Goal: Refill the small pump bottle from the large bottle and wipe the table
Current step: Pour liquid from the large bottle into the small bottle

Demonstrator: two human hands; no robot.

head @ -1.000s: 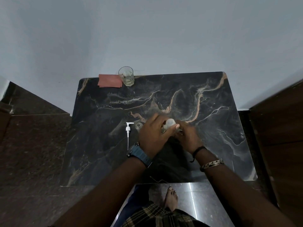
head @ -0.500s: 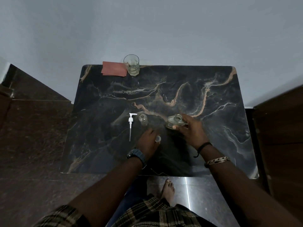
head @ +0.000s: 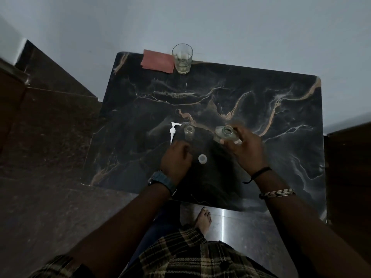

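The large clear bottle (head: 225, 134) stands uncapped on the dark marble table (head: 261, 109), and my right hand (head: 246, 151) grips its near side. Its white cap (head: 202, 158) lies on the table between my hands. The small clear bottle (head: 189, 132) stands open to the left, with its white pump head (head: 173, 131) lying flat beside it. My left hand (head: 175, 159) hovers just below the small bottle with curled fingers, holding nothing that I can see.
A folded red cloth (head: 157, 61) and a drinking glass (head: 182, 58) with a little liquid sit at the table's far edge by the wall. Dark stone ledges flank the table. My bare foot (head: 203, 218) shows below the near edge.
The cap came off the large bottle and my left hand set it down on the table, then drew away to the left. My right hand stays on the large bottle.
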